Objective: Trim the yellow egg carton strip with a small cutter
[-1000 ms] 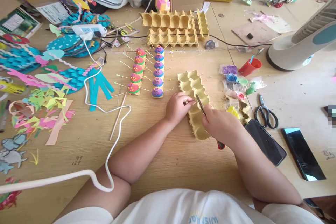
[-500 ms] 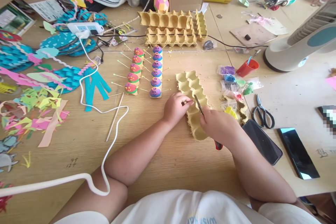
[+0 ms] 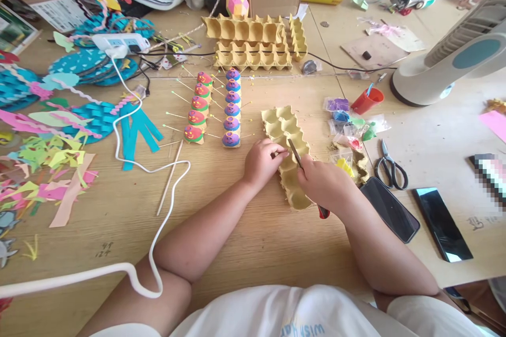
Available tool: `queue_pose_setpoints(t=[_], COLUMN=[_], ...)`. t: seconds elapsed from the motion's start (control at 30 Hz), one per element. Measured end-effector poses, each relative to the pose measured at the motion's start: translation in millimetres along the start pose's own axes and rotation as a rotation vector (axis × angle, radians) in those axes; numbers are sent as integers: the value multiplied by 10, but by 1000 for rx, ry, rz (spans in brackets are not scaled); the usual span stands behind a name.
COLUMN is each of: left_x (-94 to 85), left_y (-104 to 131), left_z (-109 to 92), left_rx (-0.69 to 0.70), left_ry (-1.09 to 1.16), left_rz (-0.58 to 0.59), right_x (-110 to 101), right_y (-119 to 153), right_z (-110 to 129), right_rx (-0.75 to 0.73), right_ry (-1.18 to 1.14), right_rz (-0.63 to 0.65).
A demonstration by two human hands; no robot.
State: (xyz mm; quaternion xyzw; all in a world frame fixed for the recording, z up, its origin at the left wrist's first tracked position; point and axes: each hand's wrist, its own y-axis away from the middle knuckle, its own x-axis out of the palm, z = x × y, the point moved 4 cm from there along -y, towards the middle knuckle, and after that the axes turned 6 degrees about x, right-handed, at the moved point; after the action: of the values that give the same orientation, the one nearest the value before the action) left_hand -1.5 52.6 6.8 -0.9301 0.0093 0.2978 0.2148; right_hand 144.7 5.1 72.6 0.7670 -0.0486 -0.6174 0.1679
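A yellowish egg carton piece (image 3: 297, 189) lies on the wooden table in front of me. My left hand (image 3: 264, 162) pinches its left edge, thumb and forefinger together. My right hand (image 3: 324, 181) is wrapped round a tool with a dark metal blade (image 3: 294, 151) and a red end showing below the palm. The blade lies over the middle of the carton, close to my left fingertips. Left of the carton stand a row of red painted carton cups (image 3: 194, 134) and a row of blue and purple ones (image 3: 231, 139), with thin sticks poking out.
More egg cartons (image 3: 253, 55) lie at the back. On the right are scissors (image 3: 389, 166), two phones (image 3: 390, 209), clay packets, a red cup (image 3: 367, 101) and a fan (image 3: 446, 63). A white cable (image 3: 174, 195) crosses my left side, near paper scraps (image 3: 73, 195).
The whole view has shifted slightly, so things appear a little further left. Both hands keep nearly the same place on the carton, and the blade remains over it.
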Motion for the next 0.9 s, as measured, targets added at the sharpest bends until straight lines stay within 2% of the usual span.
queue_pose_setpoints(t=[0.2,0.43,0.57,0.73,0.77,0.83,0.9], left_x=[11,2,5,8,6,6,7], left_y=[-1,-4,1,6,6,4,2], left_z=[3,-3,0,15,12,6,6], left_rx=[4,0,25,13,16,22,22], left_ry=[9,-13,2,-11,-8,1,5], left_rz=[14,5,-3,-10,-11,-8,-1], right_x=[-27,-67,-51,-57,-52,-50,-49], right_y=[176,121,134,84,90,116,115], right_z=[-1,50,64,-1,-1,44,49], right_rx=[-174,-147,-208,-38,-53,-193,-184], right_ry=[144,169,158,71,74,121,125], right_rz=[37,28,39,20,35,38,41])
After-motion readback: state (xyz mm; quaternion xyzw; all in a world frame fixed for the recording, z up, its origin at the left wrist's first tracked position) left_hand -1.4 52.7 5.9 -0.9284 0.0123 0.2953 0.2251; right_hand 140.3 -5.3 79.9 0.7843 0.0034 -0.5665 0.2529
